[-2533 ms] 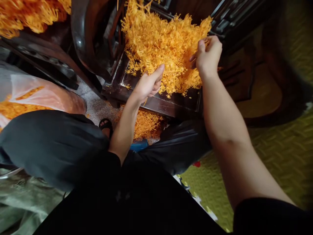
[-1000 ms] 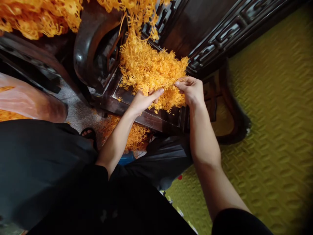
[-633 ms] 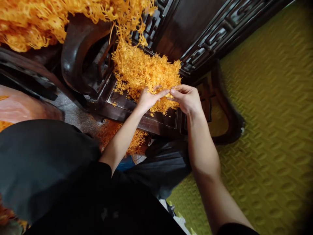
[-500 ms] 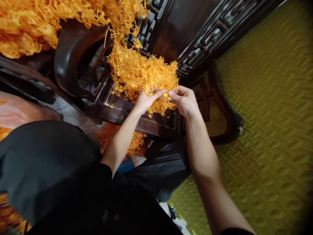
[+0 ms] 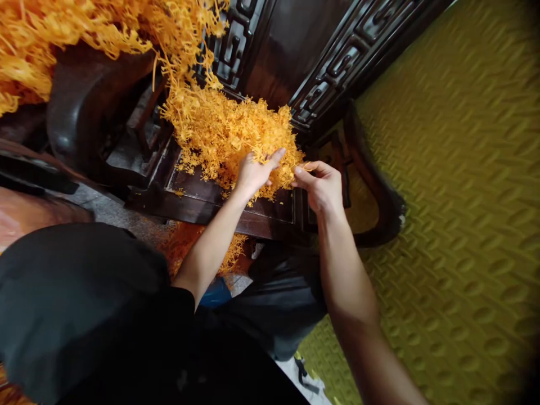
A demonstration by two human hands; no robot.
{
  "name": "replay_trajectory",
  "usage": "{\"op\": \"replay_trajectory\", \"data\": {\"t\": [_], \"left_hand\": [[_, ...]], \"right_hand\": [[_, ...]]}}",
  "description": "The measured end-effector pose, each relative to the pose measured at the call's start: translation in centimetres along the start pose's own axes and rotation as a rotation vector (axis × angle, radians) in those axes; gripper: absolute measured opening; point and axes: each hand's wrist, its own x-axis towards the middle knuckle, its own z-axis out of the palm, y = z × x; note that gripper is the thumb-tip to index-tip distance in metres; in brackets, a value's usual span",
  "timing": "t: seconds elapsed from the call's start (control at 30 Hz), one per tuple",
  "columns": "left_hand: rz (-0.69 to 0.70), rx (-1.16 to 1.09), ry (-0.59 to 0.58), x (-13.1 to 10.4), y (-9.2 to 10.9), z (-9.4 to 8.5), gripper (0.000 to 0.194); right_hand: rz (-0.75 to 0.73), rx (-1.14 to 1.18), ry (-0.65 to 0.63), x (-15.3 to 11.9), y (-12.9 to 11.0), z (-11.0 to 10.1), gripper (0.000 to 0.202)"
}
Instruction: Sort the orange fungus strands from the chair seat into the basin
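A loose heap of small orange, flower-like branching pieces [image 5: 228, 121] lies on the seat of a dark wooden chair [image 5: 198, 197]. At the heap's near right edge is my left hand [image 5: 255, 174], its thumb stretched out and some orange pieces caught between thumb and fingers. Close to its right, my right hand [image 5: 320, 183] pinches a thin orange piece [image 5: 310, 167] between thumb and forefinger. The two hands are slightly apart. Some left-hand fingers are hidden behind the palm and the pieces.
A larger orange mass [image 5: 84, 22] drapes over a curved wooden armrest [image 5: 80, 107] at the upper left. The carved chair back [image 5: 291, 50] rises behind the heap. More orange pieces [image 5: 234, 253] lie below the seat. A textured yellow-green surface [image 5: 442, 197] spans the right side.
My right hand has drawn a little away from my left, widening the gap between them. The view has shifted, so the chair and heap appear farther left.
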Motion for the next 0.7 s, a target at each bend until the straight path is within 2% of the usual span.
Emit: {"op": "replay_trajectory", "data": {"t": [0.1,0.23,0.4,0.57,0.7], "left_hand": [[-0.003,0.075,-0.162,-1.3,0.1,0.4,0.042],[0.027,0.095,-0.256,-1.5,-0.7,0.3,0.041],[-0.076,0.075,-0.131,-1.5,-0.8,0.6,0.019],[-0.215,0.071,-0.126,-1.1,0.4,0.8,0.023],[-0.209,0.083,-0.108,-0.4,1.1,1.0,0.027]], "right_hand": [[0.015,0.055,0.012,-0.1,0.4,0.6,0.042],[-0.034,0.042,0.07,0.0,0.8,1.7,0.04],[-0.052,0.031,0.184,0.3,1.2,2.4,0.032],[0.024,0.095,0.256,0.4,1.1,3.2,0.025],[0.057,0.154,0.292,1.1,0.9,4.1,0.022]]}}
